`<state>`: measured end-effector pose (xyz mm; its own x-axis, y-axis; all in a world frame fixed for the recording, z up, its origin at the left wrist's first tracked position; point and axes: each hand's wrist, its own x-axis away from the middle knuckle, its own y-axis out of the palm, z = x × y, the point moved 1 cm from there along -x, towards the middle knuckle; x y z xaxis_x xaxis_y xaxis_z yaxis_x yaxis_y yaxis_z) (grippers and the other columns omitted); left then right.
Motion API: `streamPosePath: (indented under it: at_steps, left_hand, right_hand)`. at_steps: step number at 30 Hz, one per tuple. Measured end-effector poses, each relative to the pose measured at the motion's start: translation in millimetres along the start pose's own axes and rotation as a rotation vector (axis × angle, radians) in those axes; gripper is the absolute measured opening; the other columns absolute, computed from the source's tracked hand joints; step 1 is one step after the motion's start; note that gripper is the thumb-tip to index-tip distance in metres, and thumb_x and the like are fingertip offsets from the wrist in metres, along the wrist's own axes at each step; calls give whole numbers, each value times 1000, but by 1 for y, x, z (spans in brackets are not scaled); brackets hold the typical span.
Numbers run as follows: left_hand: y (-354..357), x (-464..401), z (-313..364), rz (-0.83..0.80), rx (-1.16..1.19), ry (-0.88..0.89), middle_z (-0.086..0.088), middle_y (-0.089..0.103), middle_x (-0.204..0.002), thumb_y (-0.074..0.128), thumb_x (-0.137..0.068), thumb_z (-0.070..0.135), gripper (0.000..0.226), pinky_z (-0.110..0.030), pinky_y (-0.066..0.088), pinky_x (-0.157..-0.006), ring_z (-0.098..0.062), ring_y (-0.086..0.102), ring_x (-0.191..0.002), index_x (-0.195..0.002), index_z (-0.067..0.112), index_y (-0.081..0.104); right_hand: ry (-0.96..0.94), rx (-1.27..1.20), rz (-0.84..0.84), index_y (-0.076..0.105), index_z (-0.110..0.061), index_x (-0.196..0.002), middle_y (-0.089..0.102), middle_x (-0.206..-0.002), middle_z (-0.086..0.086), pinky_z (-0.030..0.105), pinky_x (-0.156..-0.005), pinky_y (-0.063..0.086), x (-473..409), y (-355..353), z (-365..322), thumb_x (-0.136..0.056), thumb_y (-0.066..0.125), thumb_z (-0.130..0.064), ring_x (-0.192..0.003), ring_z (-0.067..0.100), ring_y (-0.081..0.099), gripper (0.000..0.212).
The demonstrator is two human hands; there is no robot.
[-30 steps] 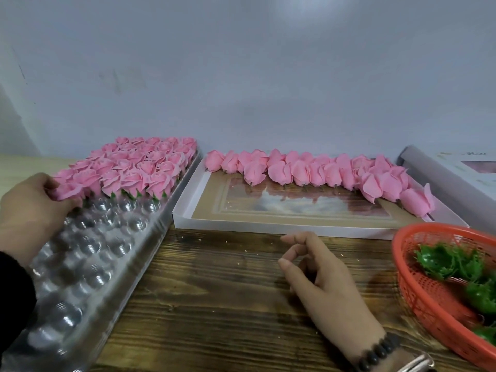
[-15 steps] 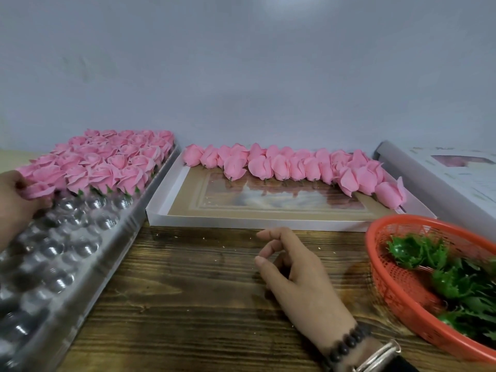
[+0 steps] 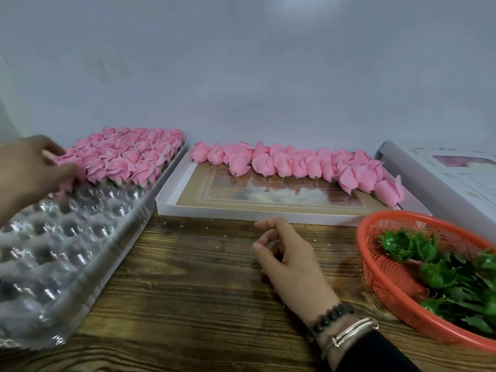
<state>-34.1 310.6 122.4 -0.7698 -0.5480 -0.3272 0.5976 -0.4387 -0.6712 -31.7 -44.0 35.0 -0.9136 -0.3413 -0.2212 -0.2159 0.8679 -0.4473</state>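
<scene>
Rose (image 3: 65, 185) | pinched by left hand (image 3: 26, 173) | right hand (image 3: 292, 264) loosely curled, empty | basket (image 3: 360, 245) beside

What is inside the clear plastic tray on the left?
Pink roses fill the far cups of the clear tray; its near cups hold nothing. The left hand covers the roses at the left edge, so whether it grips one cannot be seen.
</scene>
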Motion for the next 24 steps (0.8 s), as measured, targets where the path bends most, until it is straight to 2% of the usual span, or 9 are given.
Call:
streamPosePath:
  at_steps: [1,3,5,7,10,14,17,19,24]
  left_hand:
    - [3,11,16,28,19,55,-24,63,-94,60,-86,5,5,-40,51,-73,-25,58,-61,-89,7,57]
    - [18,47,55,62,93,159,-4,64,-68,61,-85,10,18,-22,49,-59,-17,51,-47,-70,18,57]
    - [44,91,86,-25,265,175,-2,60,-57,61,-85,12,17,-17,44,-48,-11,49,-45,-68,15,61]
    - [78,135,107,-194,489,124,-2,58,-49,59,-86,12,19,-16,40,-40,-6,45,-38,-67,10,62]
    - [126,175,113,-334,649,66,2,53,-47,57,-89,11,24,-15,37,-40,-4,43,-38,-65,7,60]
    - [147,189,115,-409,518,195,13,53,-51,51,-91,23,28,-14,38,-50,0,46,-49,-63,23,56]
    - [145,184,112,-420,552,186,10,49,-48,51,-92,19,31,-14,35,-48,0,42,-46,-61,19,54]
    - [145,183,111,-456,572,171,6,51,-50,51,-92,19,29,-15,37,-48,-2,44,-47,-63,16,56]
    - [147,184,110,-477,555,170,9,50,-50,53,-90,27,29,-10,39,-51,2,43,-47,-62,19,53]
  right_hand:
    - [-1,-4,-1,48,-44,-97,56,-86,-12,11,-57,42,0,0,0,-87,57,-25,-66,-5,52,23]
    - [-14,-7,9,48,-43,-94,56,-84,-11,8,-57,40,0,0,-1,-87,58,-23,-65,-7,51,23]
    - [-29,1,23,49,-41,-93,56,-83,-11,7,-57,39,0,0,-1,-87,58,-22,-64,-6,50,22]
    - [-31,4,34,50,-42,-91,56,-82,-11,9,-57,39,0,0,1,-86,59,-21,-63,-5,50,22]
    - [-39,0,51,52,-41,-88,56,-80,-9,10,-57,40,-2,1,3,-85,60,-16,-63,-2,51,26]
    - [-17,-48,82,55,-37,-85,57,-82,-7,4,-55,40,-1,-3,3,-84,53,-3,-66,-9,53,34]
    - [-27,-12,104,54,-35,-85,56,-83,-7,5,-57,42,3,-4,-5,-86,55,-6,-68,-10,54,29]
    - [-48,13,109,54,-33,-82,57,-82,-5,4,-51,40,2,-10,-20,-86,54,-7,-62,-10,54,26]
    - [-225,322,139,59,-21,-82,58,-75,-10,11,-61,40,-28,-69,-60,-84,57,-14,-62,-2,50,8]
